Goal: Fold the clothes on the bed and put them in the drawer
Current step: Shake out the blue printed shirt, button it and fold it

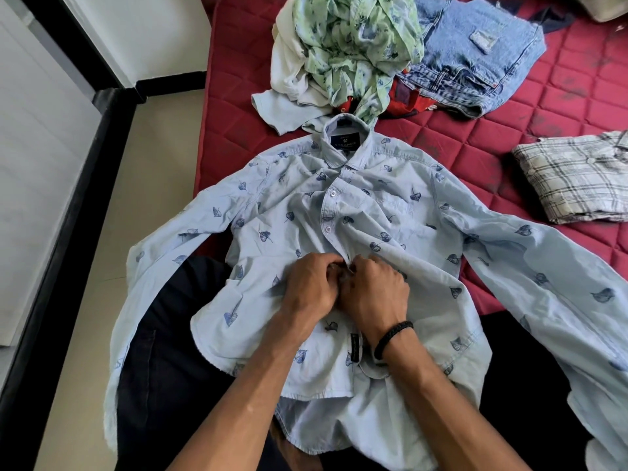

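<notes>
While the pale blue leaf-print shirt (356,212) lies face up across the near edge of the red quilted mattress (577,96), collar toward twelve o'clock and both sleeves flung out toward four and eight o'clock, two hands meet on its button placket just below the middle of the view. The left hand (311,283) and the right hand (375,287) have their fingers curled inward, pinching the placket edges together; whether a button sits between the fingertips cannot be told. One black braided bracelet (392,338) circles the right wrist. Two buttons show fastened above the hands. At twelve o'clock lies one loose heap (343,45) with a green floral garment on top, and one pair of blue jeans (475,59) at one o'clock. One folded plaid shirt (574,178) rests at three o'clock, well apart.
</notes>
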### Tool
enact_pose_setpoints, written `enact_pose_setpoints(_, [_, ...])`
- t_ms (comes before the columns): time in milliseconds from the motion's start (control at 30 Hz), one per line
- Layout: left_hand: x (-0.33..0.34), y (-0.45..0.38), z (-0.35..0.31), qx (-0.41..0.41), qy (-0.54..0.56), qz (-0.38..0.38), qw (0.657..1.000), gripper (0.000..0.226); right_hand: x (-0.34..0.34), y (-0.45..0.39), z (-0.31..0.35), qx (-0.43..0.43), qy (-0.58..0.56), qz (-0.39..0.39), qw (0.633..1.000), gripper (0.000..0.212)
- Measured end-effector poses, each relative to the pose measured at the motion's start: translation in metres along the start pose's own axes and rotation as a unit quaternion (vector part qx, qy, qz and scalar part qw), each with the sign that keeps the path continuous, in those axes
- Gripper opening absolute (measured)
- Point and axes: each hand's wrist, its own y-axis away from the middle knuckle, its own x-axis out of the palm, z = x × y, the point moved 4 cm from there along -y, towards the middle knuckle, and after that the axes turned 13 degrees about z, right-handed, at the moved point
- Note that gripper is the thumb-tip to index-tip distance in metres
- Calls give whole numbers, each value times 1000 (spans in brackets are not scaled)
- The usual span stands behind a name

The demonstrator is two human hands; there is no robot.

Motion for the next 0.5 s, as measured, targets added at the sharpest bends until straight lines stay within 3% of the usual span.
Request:
enact_pose_setpoints(200, [5,1,1,-17,-48,-25,998,7,-7,-10,-31,43,-239,58,968,11])
enact_pose_setpoints(500, [0,7,0,-54,-53,-41,996,6,-8,-8,-33,38,-310,42,949,11])
